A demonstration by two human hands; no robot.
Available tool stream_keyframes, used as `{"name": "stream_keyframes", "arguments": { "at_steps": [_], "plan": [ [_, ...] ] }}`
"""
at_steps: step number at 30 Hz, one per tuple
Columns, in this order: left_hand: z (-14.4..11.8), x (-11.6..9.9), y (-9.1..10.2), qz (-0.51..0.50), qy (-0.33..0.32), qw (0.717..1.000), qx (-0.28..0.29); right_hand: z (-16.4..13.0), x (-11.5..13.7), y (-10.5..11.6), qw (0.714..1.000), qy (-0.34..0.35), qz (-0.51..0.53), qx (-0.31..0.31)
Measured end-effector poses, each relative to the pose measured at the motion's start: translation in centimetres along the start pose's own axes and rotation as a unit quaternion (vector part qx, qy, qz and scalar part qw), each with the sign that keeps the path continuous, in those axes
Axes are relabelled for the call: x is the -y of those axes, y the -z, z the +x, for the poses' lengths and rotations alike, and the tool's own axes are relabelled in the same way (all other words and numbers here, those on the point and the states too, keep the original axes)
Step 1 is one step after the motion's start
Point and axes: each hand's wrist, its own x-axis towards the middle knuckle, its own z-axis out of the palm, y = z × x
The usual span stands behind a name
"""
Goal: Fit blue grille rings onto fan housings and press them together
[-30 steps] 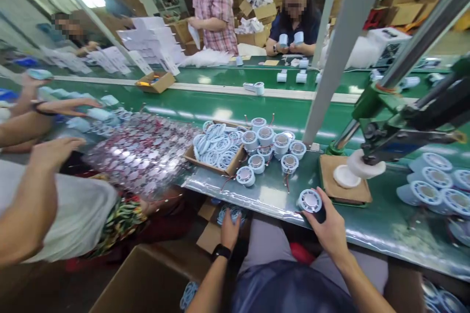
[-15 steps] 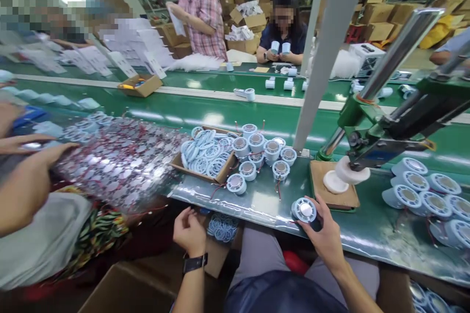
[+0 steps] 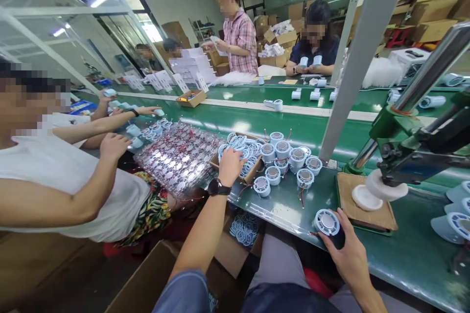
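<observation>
Light-blue rings (image 3: 253, 150) lay under my curled left hand (image 3: 230, 167), hold unclear, leftward of my half-open right hand (image 3: 348, 250) gripping a cylindrical housing (image 3: 327, 222).

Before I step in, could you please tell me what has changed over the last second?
The left hand has moved up from the lower box to the tray of rings; whether it grips one is unclear. The right hand still holds a light-blue part.

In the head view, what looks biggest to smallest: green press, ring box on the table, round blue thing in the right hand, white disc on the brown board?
1. Green press
2. Ring box
3. Round blue thing and white disc: they look too alike to rank.
</observation>
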Motion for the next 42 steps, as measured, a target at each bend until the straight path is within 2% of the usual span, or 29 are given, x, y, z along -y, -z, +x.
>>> {"name": "stream_keyframes", "arguments": {
  "at_steps": [3, 6, 8, 13, 15, 17, 22, 28, 33, 37, 39, 42],
  "plan": [
    [-0.7, -0.3, 1.2, -0.019, -0.012, 1.0, -0.007, -0.1, 0.1, -0.1, 1.0, -0.002, 0.021, 0.001],
    [-3.6, -2.1, 1.9, -0.071, -0.03, 0.997, -0.015, -0.2, 0.4, 0.0, 0.999, -0.015, 0.048, 0.014],
    [-6.6, -4.7, 1.6, -0.125, -0.055, 0.991, 0.004, -0.2, 0.7, 0.1, 0.998, -0.022, 0.052, 0.026],
    [-14.4, -13.5, -1.5, -0.268, -0.142, 0.94, 0.154, -0.4, 1.1, 0.1, 0.997, -0.031, 0.052, 0.045],
    [-15.7, -16.3, -2.9, -0.298, -0.143, 0.925, 0.189, -0.5, 1.0, 0.1, 0.997, -0.03, 0.058, 0.047],
    [-15.9, -17.9, -3.9, -0.315, -0.128, 0.916, 0.211, -0.6, 0.9, 0.1, 0.996, -0.031, 0.067, 0.046],
    [-15.3, -18.5, -4.9, -0.337, -0.073, 0.906, 0.244, -0.6, 0.9, 0.1, 0.995, -0.038, 0.087, 0.041],
    [-16.4, -18.0, -5.7, -0.368, -0.012, 0.896, 0.248, -0.6, 1.1, 0.1, 0.993, -0.043, 0.099, 0.04],
    [-17.5, -17.9, -7.2, -0.402, 0.0, 0.884, 0.24, -0.5, 1.1, -0.1, 0.993, -0.042, 0.104, 0.026],
    [-19.1, -18.3, -8.1, -0.407, 0.0, 0.886, 0.22, -0.3, 1.4, 0.1, 0.994, -0.038, 0.106, -0.01],
    [-19.9, -18.7, -7.8, -0.406, -0.001, 0.888, 0.215, -0.2, 1.9, 0.6, 0.993, -0.031, 0.11, -0.037],
    [-20.7, -19.3, -6.0, -0.403, -0.045, 0.891, 0.202, -0.2, 3.2, 2.3, 0.989, -0.003, 0.125, -0.083]
  ]
}}
